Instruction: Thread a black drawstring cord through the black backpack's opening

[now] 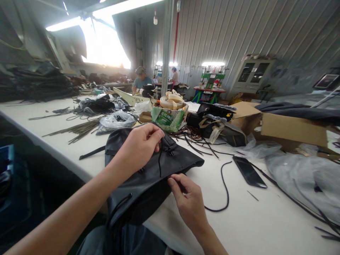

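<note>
Black bag lies on the table; left hand pinches its cord, right hand pinches its edge. Box label unreadable.

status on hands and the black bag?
Left hand pinching cord at the top of the black bag. Right hand gripping bag's edge. Bag lies over table edge. Loose cord and phone close by.
</note>
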A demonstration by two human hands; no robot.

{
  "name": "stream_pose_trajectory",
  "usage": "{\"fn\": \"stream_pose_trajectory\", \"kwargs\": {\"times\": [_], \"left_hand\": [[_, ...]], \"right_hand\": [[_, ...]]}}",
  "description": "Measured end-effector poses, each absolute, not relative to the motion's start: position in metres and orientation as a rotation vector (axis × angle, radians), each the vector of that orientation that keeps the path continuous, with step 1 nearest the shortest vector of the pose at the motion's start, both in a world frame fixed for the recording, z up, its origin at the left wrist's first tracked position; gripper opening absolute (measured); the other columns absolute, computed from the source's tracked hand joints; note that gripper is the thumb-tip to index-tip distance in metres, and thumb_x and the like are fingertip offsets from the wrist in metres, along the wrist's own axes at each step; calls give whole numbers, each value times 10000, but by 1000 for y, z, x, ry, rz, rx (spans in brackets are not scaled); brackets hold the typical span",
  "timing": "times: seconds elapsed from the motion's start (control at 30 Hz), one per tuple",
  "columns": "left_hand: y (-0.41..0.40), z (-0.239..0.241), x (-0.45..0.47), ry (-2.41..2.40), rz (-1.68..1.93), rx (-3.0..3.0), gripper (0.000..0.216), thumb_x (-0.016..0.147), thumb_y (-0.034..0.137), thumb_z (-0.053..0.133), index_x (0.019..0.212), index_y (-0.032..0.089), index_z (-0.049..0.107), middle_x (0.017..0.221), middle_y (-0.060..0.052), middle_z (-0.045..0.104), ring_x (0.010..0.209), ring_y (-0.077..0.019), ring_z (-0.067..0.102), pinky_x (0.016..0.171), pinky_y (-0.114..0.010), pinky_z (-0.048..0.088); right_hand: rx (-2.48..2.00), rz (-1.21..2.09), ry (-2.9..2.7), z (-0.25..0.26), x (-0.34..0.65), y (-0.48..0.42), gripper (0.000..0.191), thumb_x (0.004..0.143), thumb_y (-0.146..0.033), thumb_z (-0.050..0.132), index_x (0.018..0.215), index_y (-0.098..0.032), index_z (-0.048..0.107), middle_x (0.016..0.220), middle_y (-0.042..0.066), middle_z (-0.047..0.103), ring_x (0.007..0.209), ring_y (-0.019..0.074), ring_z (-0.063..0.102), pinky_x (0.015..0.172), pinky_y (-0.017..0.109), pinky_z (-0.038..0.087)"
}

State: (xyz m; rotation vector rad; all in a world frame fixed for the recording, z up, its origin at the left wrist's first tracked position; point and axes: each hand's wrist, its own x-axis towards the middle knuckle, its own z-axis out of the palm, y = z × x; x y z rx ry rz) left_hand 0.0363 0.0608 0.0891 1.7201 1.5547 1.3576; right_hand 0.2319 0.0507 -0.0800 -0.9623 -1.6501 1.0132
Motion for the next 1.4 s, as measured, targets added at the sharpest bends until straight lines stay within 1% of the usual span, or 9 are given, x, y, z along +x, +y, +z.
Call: {"fn": "stream_pose_trajectory", "kwargs": {"times": [0.33,0.53,0.77,0.97,1.07,1.17,1.23,1.3,1.4], "left_hand": [[42,121,96,1315,1254,1997,243,1036,248,638,813,179,703,674,35,594,638,-129,527,608,-265,386],[34,118,128,1168,928,2174,197,984,174,660,789,182,685,741,20,650,694,-138,540,645,-277,408],[78,120,100,1984,1007,2226,319,986,365,553,725,213,657,711,-13,679,704,-184,590,703,-321,397],[114,81,7,2330,907,1936,236,851,338,574,652,223,628,603,-69,648,660,-285,662,672,-355,428],[111,38,-37,2416,913,1873,122,863,306,565,869,201,627,799,-81,724,848,-314,720,810,-379,523],[108,10,-56,2453,919,1858,357,853,368,575,1122,139,628,1148,-180,730,936,-326,721,992,-479,573],[108,9,-46,2351,930,1952,505,884,479,557,1226,118,646,1311,-205,684,955,-321,726,1061,-497,568],[106,17,-17,2093,896,2106,516,908,572,558,1159,153,721,1258,-168,715,1029,-337,736,1071,-467,563],[96,30,47,1720,793,2225,498,964,562,613,1249,174,741,1267,-133,732,1093,-315,734,1019,-425,558]], "right_hand": [[-895,1138,-1612,-90,232,53,303,1055,-489,694,1056,-220,832,937,63,763,850,221,657,751,326,489],[-891,1125,-1533,-88,230,51,315,976,-462,743,837,-181,720,697,7,614,637,164,462,587,306,358],[-856,1064,-1582,-92,228,51,250,1026,-418,691,949,-197,779,797,21,689,719,181,579,658,307,415],[-888,953,-1569,-98,228,44,202,986,-383,722,929,-206,802,759,11,717,665,164,601,606,286,413],[-1187,739,-1667,-87,268,54,218,1028,-407,692,1005,-236,826,881,24,797,710,163,670,679,276,493],[-1703,472,-1633,-75,334,82,251,1047,-414,674,999,-207,806,1024,103,821,890,238,732,844,354,514],[-1928,434,-1544,-75,371,106,233,942,-394,808,923,-163,782,1008,175,806,969,321,745,871,410,505],[-2048,478,-1499,-83,390,127,306,791,-366,946,751,-153,729,892,188,787,963,368,756,873,438,506],[-2062,538,-1433,-95,392,142,331,792,-279,918,633,-172,649,787,128,758,923,333,758,897,444,514]]}}
